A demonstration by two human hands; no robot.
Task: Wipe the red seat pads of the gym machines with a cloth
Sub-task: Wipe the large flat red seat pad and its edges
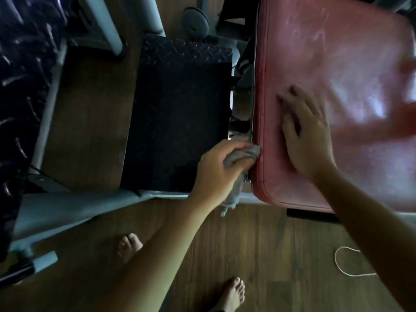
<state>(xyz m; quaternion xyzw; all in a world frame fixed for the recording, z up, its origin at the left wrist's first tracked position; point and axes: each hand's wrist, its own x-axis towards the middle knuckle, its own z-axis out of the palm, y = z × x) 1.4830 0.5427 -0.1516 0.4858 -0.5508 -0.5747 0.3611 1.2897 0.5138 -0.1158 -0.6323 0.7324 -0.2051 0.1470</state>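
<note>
Gripping the bunched cloth, her left hand rubs the red seat pad edge; right hand rests flat, top streaked, seemingly midway.

The seat pad lies bare across the upper right; the right hand covers its left part. Metal parts crowd the narrow gap between seat pad and black plate, and the left hand with cloth blocks its lower end.

grey cloth bunched against red seat pad edge
</note>
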